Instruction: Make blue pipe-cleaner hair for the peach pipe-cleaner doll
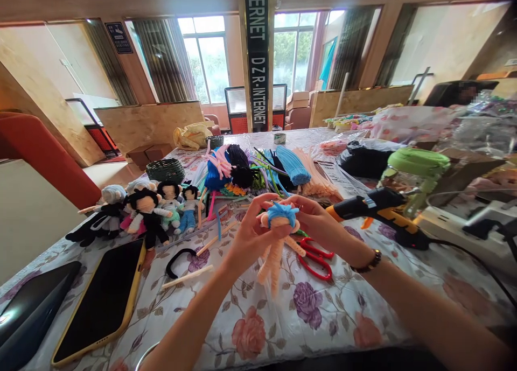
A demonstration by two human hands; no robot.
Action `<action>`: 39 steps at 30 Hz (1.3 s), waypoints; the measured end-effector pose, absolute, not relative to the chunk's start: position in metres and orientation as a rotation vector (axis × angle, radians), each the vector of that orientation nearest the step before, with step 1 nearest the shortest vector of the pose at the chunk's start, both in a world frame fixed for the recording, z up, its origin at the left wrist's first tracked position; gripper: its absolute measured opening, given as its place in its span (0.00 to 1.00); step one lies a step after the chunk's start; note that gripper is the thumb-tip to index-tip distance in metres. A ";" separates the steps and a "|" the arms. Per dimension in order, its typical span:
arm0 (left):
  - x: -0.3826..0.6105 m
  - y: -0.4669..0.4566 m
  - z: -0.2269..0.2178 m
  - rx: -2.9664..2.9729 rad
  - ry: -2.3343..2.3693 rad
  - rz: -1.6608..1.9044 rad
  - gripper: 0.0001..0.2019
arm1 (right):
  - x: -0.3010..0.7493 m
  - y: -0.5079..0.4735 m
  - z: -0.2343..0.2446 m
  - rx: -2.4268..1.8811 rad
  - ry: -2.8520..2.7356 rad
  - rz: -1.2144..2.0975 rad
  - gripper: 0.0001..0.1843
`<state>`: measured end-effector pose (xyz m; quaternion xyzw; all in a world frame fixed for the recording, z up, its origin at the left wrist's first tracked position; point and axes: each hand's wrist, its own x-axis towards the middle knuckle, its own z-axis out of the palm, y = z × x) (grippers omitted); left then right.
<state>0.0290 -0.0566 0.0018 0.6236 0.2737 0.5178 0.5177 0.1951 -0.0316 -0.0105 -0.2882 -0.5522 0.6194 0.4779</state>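
A small doll [276, 250] of peach fuzzy stems, with blue hair on its head, hangs upright above the flowered tablecloth. My left hand [254, 228] is closed on the doll's head from the left, its thumb across the face. On the other side, my right hand [311, 217] has its fingers closed at the head and blue hair; its fingertips are partly hidden behind. Red-handled scissors [319, 260] lie just beyond the doll, blades hidden under my right hand. Left of my hands lie a black bent stem [180, 263] and a peach stem piece [188, 277].
Several finished dolls [147, 212] sit at the left, behind a phone [100, 301] in a yellow case. Bundles of coloured stems [293, 166] lie at the back. A yellow-and-black glue gun [383, 215] with a cord lies at right, near a green-lidded jar [418, 163].
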 end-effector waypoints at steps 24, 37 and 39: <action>0.024 -0.056 -0.011 2.169 0.685 1.370 0.14 | 0.192 -0.034 -0.002 -0.743 -1.436 1.117 0.11; 0.023 -0.054 -0.013 2.230 0.613 1.471 0.12 | 0.192 -0.034 -0.005 -0.677 -1.318 1.268 0.11; 0.023 -0.053 -0.013 2.220 0.603 1.482 0.11 | 0.192 -0.034 -0.005 -0.686 -1.295 1.273 0.12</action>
